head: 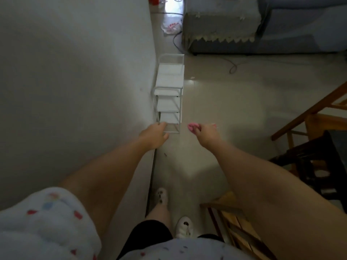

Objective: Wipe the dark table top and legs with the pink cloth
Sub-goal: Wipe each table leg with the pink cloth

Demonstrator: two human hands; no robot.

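Observation:
My right hand (206,135) is stretched forward and closed around the pink cloth (192,127), a small bunch of which sticks out on the hand's left side. My left hand (155,136) reaches to the near end of a white shelf rack (170,91), its fingers curled on the lowest bar. The dark table (323,158) stands at the right edge, partly cut off; only a corner and legs show, well to the right of both hands.
A pale wall (75,81) runs along the left. Wooden chairs (319,121) stand at the right and a wooden frame (236,228) near my right leg. A grey sofa (244,29), a cable and a plastic bag lie ahead on the glossy tiled floor.

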